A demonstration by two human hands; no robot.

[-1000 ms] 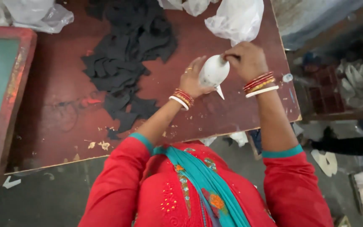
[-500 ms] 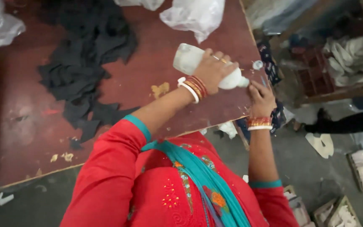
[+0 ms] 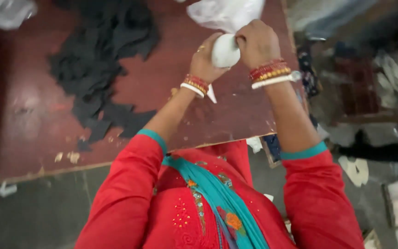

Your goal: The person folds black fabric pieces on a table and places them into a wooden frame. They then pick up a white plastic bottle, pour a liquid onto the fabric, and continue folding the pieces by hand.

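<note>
White bottle (image 3: 225, 50) mostly hidden by hands; plastic bag (image 3: 226, 14) cut off.

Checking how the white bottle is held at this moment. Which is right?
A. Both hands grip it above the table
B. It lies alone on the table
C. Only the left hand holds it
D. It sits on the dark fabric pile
A: the left hand and the right hand both close around the white bottle, above the reddish table.

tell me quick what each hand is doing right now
Left hand: closed around the white bottle, gripping its side.
Right hand: closed on the same bottle from the other side.
</note>
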